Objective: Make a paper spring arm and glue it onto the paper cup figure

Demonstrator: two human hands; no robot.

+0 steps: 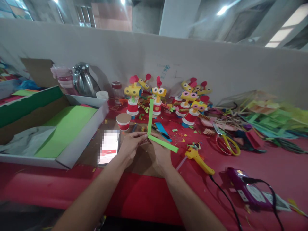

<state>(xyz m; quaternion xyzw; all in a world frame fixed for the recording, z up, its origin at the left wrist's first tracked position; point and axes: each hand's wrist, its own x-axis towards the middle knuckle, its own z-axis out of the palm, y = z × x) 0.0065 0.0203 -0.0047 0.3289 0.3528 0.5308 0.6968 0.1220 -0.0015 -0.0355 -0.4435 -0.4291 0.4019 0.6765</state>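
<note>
A phone (109,147) lies just right of the box (81,134); a metal jug (85,81) stands behind the box, scissors (225,139) well to its right.

On my table (284,160)
The paper strips (150,118) are right in front of me. The phone (109,144) lies just left of my left hand (131,146), with the cup (124,125) behind it. Farther left is the box (48,161), with paper (67,128) in it and the jug (86,81) behind it. The toys (157,109) stand in front of the wall (216,70). Right of my right hand (162,155) lies the glue gun (199,161), and farther right, the scissors (225,140).
</note>
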